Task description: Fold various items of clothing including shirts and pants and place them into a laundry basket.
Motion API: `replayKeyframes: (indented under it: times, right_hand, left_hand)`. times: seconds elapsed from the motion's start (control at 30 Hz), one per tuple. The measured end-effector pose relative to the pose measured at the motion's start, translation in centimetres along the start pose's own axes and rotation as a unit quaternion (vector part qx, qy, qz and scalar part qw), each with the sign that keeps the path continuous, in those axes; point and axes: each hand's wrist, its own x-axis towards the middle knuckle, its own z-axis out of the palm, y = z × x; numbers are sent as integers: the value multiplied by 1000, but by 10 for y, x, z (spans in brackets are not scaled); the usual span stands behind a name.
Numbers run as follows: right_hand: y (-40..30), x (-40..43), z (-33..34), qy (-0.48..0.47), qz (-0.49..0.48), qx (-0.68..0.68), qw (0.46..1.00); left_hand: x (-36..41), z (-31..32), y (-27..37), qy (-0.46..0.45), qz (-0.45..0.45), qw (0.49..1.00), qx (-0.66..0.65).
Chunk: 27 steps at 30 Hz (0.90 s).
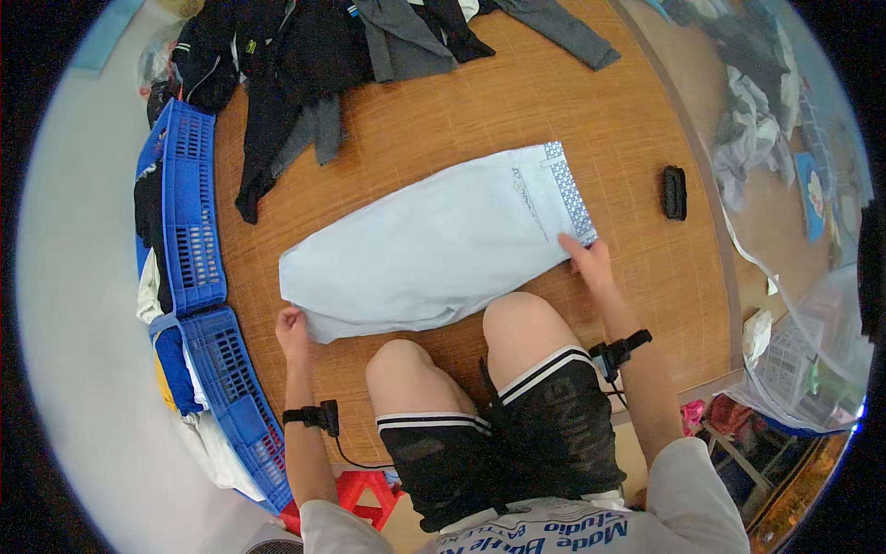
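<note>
Light blue trousers (422, 242), folded lengthwise, lie on the brown woven mat (484, 97) before my knees. Their patterned waistband (571, 190) points right and the leg end points left. My right hand (588, 260) pinches the near corner of the waistband between thumb and fingers. At the lower left corner of the leg end is my left hand (292, 329), its fingers curled at the cloth's edge; the fingertips are partly hidden.
Two blue plastic baskets (197, 208) with clothes stand along the left edge. Dark and grey garments (311, 55) lie across the far side. A small black object (673, 193) rests at right. Beyond the mat's right edge are more clothes (747, 131) and a clear plastic bag (810, 346).
</note>
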Motion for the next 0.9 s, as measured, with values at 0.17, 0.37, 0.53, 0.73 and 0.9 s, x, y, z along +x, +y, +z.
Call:
replayKeyframes:
  times: [0.17, 0.37, 0.53, 0.73, 0.9]
  right_hand:
    - [24, -7, -6, 47, -79, -105, 990]
    - [13, -7, 7, 12, -111, -85, 990]
    - [5, -9, 20, 14, -105, -20, 994]
    - [-13, -9, 25, 26, -98, 24, 995]
    - [-36, -14, 33, -19, -302, -101, 948]
  left_hand:
    - [-37, 66, 54, 144, 172, 945, 239]
    - [-66, 123, 102, -153, 412, 818, 371]
    - [-68, 141, 69, -141, 379, 799, 445]
    - [-67, 144, 73, -155, 363, 813, 428]
    - [-65, 143, 69, -152, 369, 819, 413]
